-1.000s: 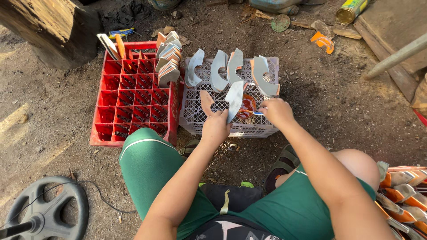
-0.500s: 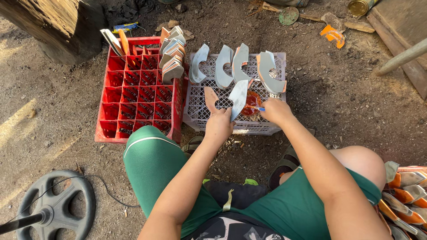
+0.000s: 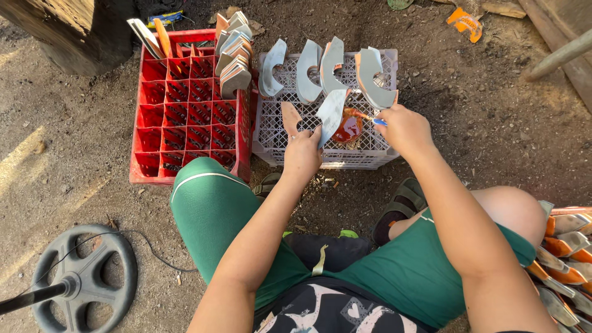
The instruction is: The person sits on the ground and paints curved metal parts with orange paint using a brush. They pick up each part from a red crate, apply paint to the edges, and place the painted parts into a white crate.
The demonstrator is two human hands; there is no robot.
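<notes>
My left hand (image 3: 301,152) grips a curved grey metal blade (image 3: 331,113) and holds it up over the white plastic crate (image 3: 372,147). My right hand (image 3: 404,127) holds a small brush (image 3: 369,119) with a blue handle, its tip next to the blade. A pot of orange paint (image 3: 348,128) sits on the crate just under the blade. Several more curved blades (image 3: 320,69) stand upright along the crate's far side.
A red bottle crate (image 3: 185,111) stands left of the white one, with stacked blades (image 3: 232,54) at its far corner. A wooden block (image 3: 74,31) lies far left. A round black wheel base (image 3: 83,277) rests near left. Orange-tipped blades (image 3: 564,246) pile at right.
The view has shifted slightly. My right hand has drawn back a little from the standing blades toward the held blade. My left hand keeps the blade in about the same place.
</notes>
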